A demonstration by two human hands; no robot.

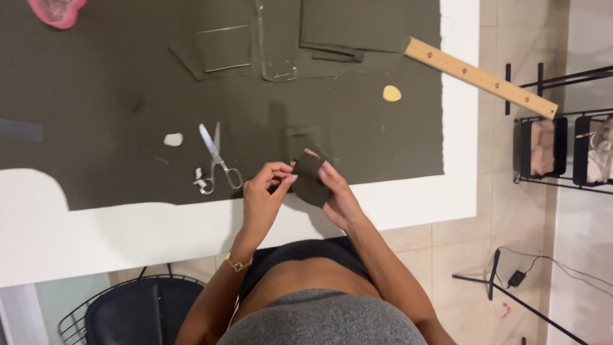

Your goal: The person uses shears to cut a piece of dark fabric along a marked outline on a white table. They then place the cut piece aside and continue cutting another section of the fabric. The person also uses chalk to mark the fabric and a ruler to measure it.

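**Small fabric piece pinched over the worktop's near edge**

I see my left hand (pixel 265 191) and right hand (pixel 338 195) both pinching one small dark olive fabric piece (pixel 309 180) between thumb and fingertips, held between them just above the near edge of the white worktop (pixel 460 128). One pair of silver scissors (pixel 217 160) lies left of it on the large olive cloth (pixel 96 96). One wooden ruler (pixel 479 76) juts over the far right edge. Two chalk pieces: one yellow (pixel 392 93), one white (pixel 173 139).

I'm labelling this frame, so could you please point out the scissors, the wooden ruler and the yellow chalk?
scissors (pixel 216 160): head view, near the pivot where the blades meet.
wooden ruler (pixel 480 77): head view, middle of its length.
yellow chalk (pixel 392 94): head view, centre of the piece.
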